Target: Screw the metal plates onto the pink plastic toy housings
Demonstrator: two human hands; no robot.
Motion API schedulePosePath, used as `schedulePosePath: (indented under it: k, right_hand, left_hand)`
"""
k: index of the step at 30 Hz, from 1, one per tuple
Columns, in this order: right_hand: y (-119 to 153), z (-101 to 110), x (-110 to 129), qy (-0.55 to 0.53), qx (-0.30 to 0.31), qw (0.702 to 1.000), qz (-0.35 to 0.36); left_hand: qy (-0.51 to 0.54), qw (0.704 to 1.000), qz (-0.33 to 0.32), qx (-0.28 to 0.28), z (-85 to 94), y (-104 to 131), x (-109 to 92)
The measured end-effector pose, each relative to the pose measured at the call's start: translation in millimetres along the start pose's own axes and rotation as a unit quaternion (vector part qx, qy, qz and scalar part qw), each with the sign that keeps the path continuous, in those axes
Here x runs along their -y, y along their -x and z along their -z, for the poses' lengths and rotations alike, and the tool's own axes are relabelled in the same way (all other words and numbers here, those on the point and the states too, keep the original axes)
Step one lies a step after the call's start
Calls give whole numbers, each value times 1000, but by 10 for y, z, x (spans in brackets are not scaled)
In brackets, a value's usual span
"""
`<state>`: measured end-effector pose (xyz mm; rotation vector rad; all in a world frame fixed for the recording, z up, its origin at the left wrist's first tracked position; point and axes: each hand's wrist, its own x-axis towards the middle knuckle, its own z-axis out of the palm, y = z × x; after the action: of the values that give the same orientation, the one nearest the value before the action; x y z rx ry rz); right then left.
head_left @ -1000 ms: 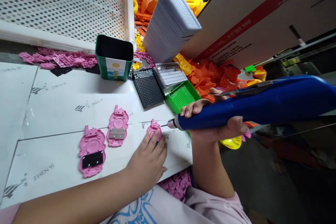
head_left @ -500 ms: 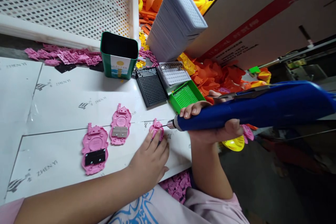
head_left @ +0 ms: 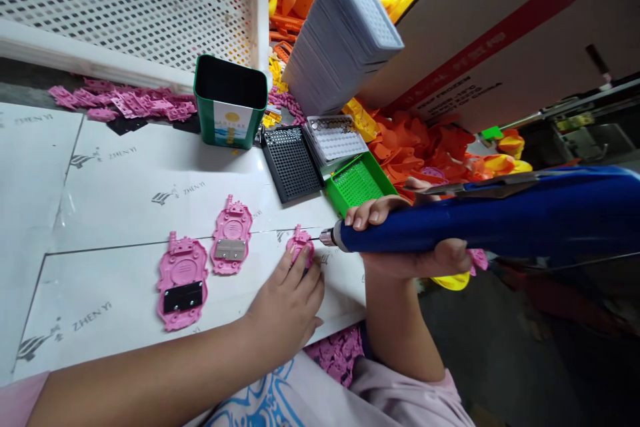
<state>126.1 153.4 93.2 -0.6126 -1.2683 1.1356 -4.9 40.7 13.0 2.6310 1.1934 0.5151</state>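
We locate the active pink casing [head_left: 299, 238] directly beneath the fingers of the left hand [head_left: 287, 300], flat on the white table [head_left: 125, 213]. The left fingers are extended and slightly parted; their tips bear down on the casing, and the thumb stands apart from it. The fingers cover much of this part, so we cannot tell its full layout.

We find the fingers of the right hand [head_left: 413, 263] wrapped firmly around the blue power screwdriver [head_left: 490, 220], near its front end, with the tool lying roughly level. Its thin bit [head_left: 315, 239] extends leftward to the casing, just beyond the left fingertips. We cannot confirm the exact contact point.

To the left of the left fingers, we note a second casing [head_left: 233, 225] carrying a grey plate [head_left: 231, 250]. Farther left lies a third casing [head_left: 181, 271] carrying a black plate [head_left: 183, 297]. Bright fastener heads are visible on both plates.

Ahead of the left fingers, we identify the black perforated tray [head_left: 293, 170]; the green tray [head_left: 367, 183] sits just beyond the right fingers. Farther ahead and left of the left fingers, the green tin [head_left: 231, 127] stands upright, its mouth facing up.
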Motion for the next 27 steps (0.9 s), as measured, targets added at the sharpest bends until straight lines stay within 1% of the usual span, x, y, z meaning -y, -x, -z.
schedulePosePath:
  k: [4, 10, 15, 20, 22, 24, 27]
  right_hand:
    - [39, 0, 23, 27, 2, 1000, -11]
    - [96, -47, 50, 37, 39, 998, 15]
    - [131, -60, 32, 63, 55, 996, 26]
    - [139, -72, -14, 38, 82, 995, 34]
    - [135, -70, -25, 19, 87, 996, 27]
    - [111, -56, -19, 17, 78, 997, 4]
    - [-18, -4, 32, 37, 60, 997, -30]
  left_hand:
    - [7, 1000, 0, 15, -4, -5, -5]
    - [13, 1000, 3, 2, -7, -17, -13]
    - [8, 1000, 7, -4, -27, -13, -29]
    - [13, 1000, 9, 14, -24, -13, -31]
    - [9, 1000, 7, 13, -18, -13, -27]
    - [0, 1000, 4, 1, -16, -10, -19]
    - [-11, 1000, -1, -26, -31, 0, -1]
